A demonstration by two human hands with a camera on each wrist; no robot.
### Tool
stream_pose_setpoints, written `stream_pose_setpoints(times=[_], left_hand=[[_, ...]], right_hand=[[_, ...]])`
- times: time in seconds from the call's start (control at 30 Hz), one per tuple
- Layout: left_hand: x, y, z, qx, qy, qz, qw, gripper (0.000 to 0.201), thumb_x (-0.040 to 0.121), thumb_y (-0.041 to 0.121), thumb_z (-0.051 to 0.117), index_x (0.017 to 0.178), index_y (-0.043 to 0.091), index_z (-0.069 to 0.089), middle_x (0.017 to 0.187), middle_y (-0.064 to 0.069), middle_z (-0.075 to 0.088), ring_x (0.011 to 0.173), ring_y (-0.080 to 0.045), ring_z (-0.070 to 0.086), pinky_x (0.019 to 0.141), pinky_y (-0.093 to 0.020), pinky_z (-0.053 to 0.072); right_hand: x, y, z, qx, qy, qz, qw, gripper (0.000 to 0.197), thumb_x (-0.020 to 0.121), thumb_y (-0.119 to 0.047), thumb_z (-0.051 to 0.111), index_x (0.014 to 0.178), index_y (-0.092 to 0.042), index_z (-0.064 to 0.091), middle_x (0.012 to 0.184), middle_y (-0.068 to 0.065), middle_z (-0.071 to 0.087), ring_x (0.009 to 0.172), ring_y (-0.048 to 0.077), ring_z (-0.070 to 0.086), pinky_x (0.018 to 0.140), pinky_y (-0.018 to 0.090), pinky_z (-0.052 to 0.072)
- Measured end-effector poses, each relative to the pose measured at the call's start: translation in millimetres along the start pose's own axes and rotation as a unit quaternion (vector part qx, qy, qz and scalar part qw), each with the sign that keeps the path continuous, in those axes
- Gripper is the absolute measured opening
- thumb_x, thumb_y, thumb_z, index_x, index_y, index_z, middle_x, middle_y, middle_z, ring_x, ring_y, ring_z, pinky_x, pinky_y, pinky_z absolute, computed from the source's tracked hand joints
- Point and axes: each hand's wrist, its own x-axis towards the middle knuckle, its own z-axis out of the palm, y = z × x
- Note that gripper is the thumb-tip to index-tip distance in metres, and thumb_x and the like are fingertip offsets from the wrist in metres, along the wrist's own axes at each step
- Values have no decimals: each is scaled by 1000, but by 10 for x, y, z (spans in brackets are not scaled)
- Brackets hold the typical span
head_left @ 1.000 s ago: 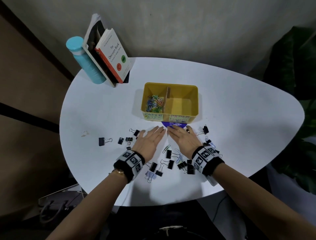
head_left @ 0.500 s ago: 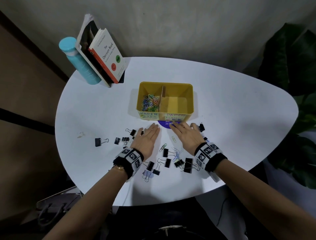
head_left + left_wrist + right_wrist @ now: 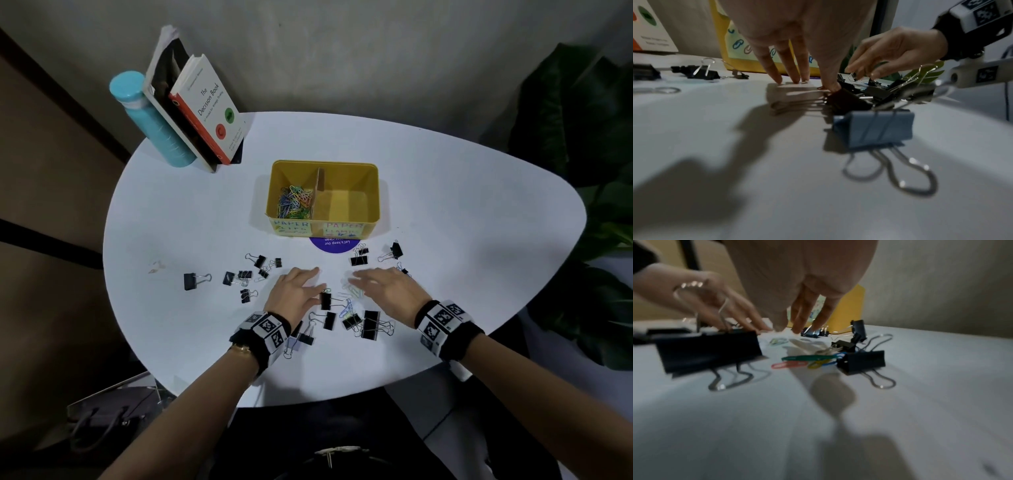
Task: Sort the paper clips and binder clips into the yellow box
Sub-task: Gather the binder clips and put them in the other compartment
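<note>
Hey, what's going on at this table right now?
A person is sorting clips into a yellow box on a white table. Its left compartment holds colored paper clips; the right one looks empty. Black binder clips and a few loose paper clips lie scattered in front of the box. The left hand and right hand are spread low over the pile with fingers extended, neither clearly holding anything yet.

left hand (image 3: pixel 297 287): drawn back from the yellow box (image 3: pixel 373 192) toward the table's (image 3: pixel 445 205) near edge, thumb now touching a black binder clip (image 3: pixel 325 300) | right hand (image 3: pixel 383 287): likewise drawn back, off the purple sticker (image 3: pixel 334 245), fingers over loose paper clips (image 3: pixel 354 291)
</note>
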Motion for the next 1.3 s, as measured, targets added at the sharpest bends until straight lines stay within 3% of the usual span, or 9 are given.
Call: stream_pose_setpoints(times=[0.07, 0.2, 0.47, 0.67, 0.83, 0.97, 1.03, 1.13, 1.3], left_hand=[[45, 75, 0, -62, 18, -44, 997, 22, 73, 14, 77, 95, 17, 75, 115, -9, 68, 103, -27, 62, 84, -29, 50], [149, 96, 18, -125, -3, -114, 985, 14, 81, 15, 70, 93, 10, 75, 105, -7, 68, 104, -21, 59, 89, -27, 46], [163, 104, -48, -40, 17, -49, 998, 15, 65, 5, 82, 72, 15, 73, 72, 0, 68, 67, -20, 65, 46, -24, 52], [218, 99, -15, 65, -46, -23, 997, 46, 45, -10, 83, 82, 10, 64, 70, -5, 65, 64, -22, 62, 34, -23, 44], [273, 128, -93, 131, -104, -14, 986, 43, 35, -12, 77, 69, 9, 63, 68, -6, 62, 63, -23, 61, 34, -22, 38], [356, 208, -263, 214, -141, 6, 967, 34, 29, -4, 68, 59, 11, 62, 59, -3, 60, 55, -17, 59, 35, -21, 34], [344, 187, -254, 214, -123, 5, 969, 32, 36, -4, 74, 64, 8, 64, 65, -6, 63, 60, -20, 61, 38, -23, 40], [350, 194, -350, 69, -73, -75, 992, 17, 75, -12, 58, 88, -1, 60, 91, -16, 60, 85, -30, 57, 65, -38, 52], [616, 271, -1013, -130, 222, -139, 956, 7, 91, 10, 54, 91, 5, 60, 89, 0, 53, 76, -11, 52, 70, -17, 44]], right_hand=[[-26, 46, -21, 98, -9, 77, 992, 56, 80, -20, 73, 131, -15, 53, 119, 5, 58, 89, 20, 65, 71, 33, 56], [56, 76, -2, 224, -45, 145, 963, 59, 72, -27, 80, 126, -15, 59, 102, 2, 59, 85, 15, 60, 74, 30, 55], [280, 6, 104, 291, 29, 174, 940, 36, 62, -27, 86, 96, -25, 75, 79, -7, 57, 67, 13, 58, 67, 36, 53], [246, -75, 119, 256, 15, 207, 944, 18, 75, -21, 78, 90, -17, 68, 85, -7, 54, 72, 13, 59, 66, 33, 53], [296, -166, 119, 150, -13, 186, 971, 7, 87, -14, 63, 93, -12, 66, 94, 6, 62, 81, 25, 62, 64, 33, 50], [303, -226, 140, 86, -12, 151, 985, 6, 82, -4, 66, 86, -6, 64, 83, 11, 64, 74, 33, 63, 54, 33, 47], [298, -213, 120, 95, -4, 156, 983, 6, 81, -7, 68, 86, -8, 65, 82, 9, 65, 72, 31, 63, 53, 33, 47], [292, -207, 80, 88, -15, 138, 986, 3, 84, -11, 65, 86, -8, 65, 83, 8, 64, 71, 29, 62, 51, 32, 47], [370, -224, 51, 19, -145, 118, 982, 15, 97, -18, 45, 105, -6, 51, 104, 10, 54, 81, 32, 61, 57, 35, 44]])
